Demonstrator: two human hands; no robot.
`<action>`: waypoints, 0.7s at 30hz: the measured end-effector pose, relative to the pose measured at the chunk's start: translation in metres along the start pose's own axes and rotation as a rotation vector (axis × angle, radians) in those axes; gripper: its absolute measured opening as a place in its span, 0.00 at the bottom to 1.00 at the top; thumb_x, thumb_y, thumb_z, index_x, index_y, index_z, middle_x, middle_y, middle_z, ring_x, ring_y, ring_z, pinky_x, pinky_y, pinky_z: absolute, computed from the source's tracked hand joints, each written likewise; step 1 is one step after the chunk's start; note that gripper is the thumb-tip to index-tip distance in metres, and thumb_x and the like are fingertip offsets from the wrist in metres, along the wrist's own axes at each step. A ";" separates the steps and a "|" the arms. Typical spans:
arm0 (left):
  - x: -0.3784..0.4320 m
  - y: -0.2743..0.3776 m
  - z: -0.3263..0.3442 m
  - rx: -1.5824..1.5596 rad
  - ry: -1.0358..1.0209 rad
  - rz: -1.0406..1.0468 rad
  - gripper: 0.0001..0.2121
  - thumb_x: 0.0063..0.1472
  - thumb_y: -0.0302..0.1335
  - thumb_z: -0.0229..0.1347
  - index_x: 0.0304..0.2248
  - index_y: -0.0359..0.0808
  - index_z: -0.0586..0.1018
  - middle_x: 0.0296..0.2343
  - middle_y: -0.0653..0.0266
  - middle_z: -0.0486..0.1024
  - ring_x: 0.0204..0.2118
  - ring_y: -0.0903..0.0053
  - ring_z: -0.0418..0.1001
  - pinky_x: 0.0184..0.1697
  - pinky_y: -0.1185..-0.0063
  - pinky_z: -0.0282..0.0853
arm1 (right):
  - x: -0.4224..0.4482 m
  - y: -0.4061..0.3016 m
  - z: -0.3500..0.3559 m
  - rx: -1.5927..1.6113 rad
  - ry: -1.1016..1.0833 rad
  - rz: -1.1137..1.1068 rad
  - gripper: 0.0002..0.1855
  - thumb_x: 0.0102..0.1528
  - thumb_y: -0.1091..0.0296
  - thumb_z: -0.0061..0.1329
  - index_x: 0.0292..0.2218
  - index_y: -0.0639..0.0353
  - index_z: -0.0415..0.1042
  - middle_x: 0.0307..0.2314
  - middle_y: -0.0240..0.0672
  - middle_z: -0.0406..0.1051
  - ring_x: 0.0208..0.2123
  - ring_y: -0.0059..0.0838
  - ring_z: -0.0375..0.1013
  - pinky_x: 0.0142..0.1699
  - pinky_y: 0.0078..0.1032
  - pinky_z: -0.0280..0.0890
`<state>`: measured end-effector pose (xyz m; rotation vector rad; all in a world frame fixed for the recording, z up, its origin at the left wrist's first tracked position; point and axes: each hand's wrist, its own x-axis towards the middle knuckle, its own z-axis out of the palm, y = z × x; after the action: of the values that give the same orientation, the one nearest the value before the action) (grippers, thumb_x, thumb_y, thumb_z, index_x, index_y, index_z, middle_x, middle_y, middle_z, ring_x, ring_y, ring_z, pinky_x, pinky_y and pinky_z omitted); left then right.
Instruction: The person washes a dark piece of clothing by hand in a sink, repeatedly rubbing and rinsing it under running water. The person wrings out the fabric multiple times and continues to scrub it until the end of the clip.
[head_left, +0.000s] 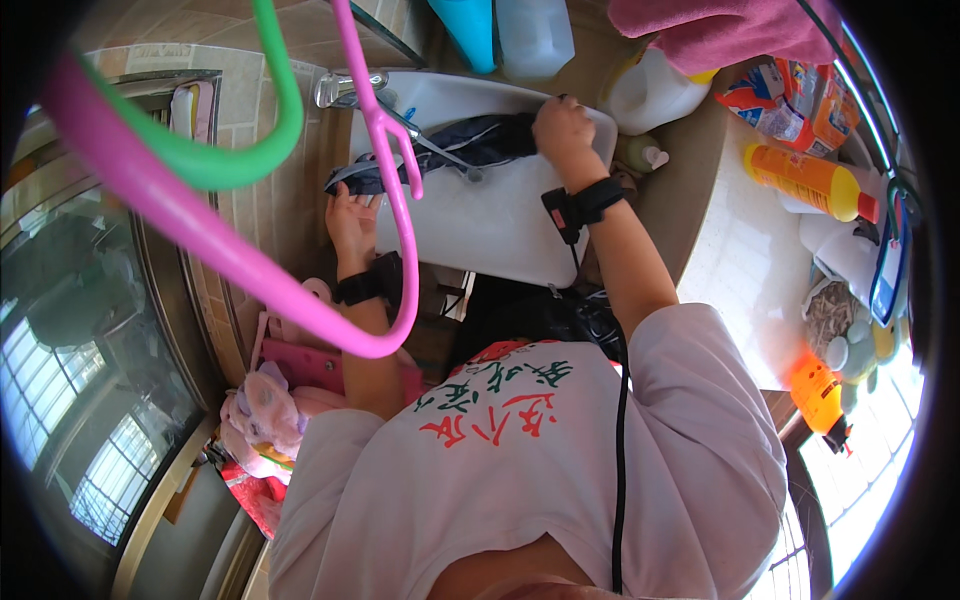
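Observation:
A dark garment with thin light stripes (487, 135) is stretched across a white sink basin (465, 236). My right hand (564, 133) is closed around its right end, near the basin's right rim. At the left rim my left hand (354, 217), palm turned up, holds the other end between thumb and fingers. The chrome faucet (351, 88) stands at the back left corner, and its spout (448, 154) reaches over the garment. Part of the cloth is hidden behind the spout and a pink hanger (390, 161). Both wrists wear black straps.
A green hanger (262, 154) hangs close overhead, beside the pink one. Behind the basin stand a blue container (469, 34) and a translucent jug (532, 37). A white detergent bottle (656, 86), pump bottle (643, 154) and orange bottle (806, 180) are to the right.

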<state>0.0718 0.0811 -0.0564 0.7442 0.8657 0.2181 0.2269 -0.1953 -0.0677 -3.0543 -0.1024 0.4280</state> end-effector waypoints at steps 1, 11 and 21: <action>-0.001 0.001 -0.001 -0.074 -0.090 -0.076 0.12 0.58 0.31 0.42 0.39 0.33 0.66 0.39 0.60 0.67 0.44 0.69 0.64 0.47 0.69 0.59 | -0.010 -0.010 0.000 -0.041 0.024 -0.145 0.11 0.46 0.67 0.40 0.33 0.57 0.68 0.33 0.36 0.66 0.34 0.37 0.68 0.38 0.33 0.62; -0.041 0.012 0.018 -0.297 -0.340 -0.128 0.14 0.57 0.29 0.37 0.39 0.33 0.68 0.38 0.60 0.69 0.44 0.71 0.64 0.48 0.68 0.56 | -0.018 -0.081 0.079 0.648 -0.217 -0.185 0.23 0.40 0.64 0.50 0.37 0.64 0.62 0.29 0.46 0.68 0.33 0.44 0.67 0.41 0.41 0.59; 0.023 -0.059 0.047 -0.349 -0.343 -0.754 0.28 0.51 0.50 0.45 0.46 0.37 0.62 0.45 0.55 0.60 0.50 0.63 0.55 0.53 0.64 0.47 | -0.054 -0.109 0.037 1.668 -0.597 -0.296 0.29 0.33 0.71 0.49 0.39 0.67 0.56 0.28 0.43 0.63 0.31 0.32 0.63 0.37 0.22 0.59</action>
<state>0.1155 0.0249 -0.0902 0.0895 0.7003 -0.4140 0.1588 -0.0886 -0.0816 -1.2169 -0.1202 0.7974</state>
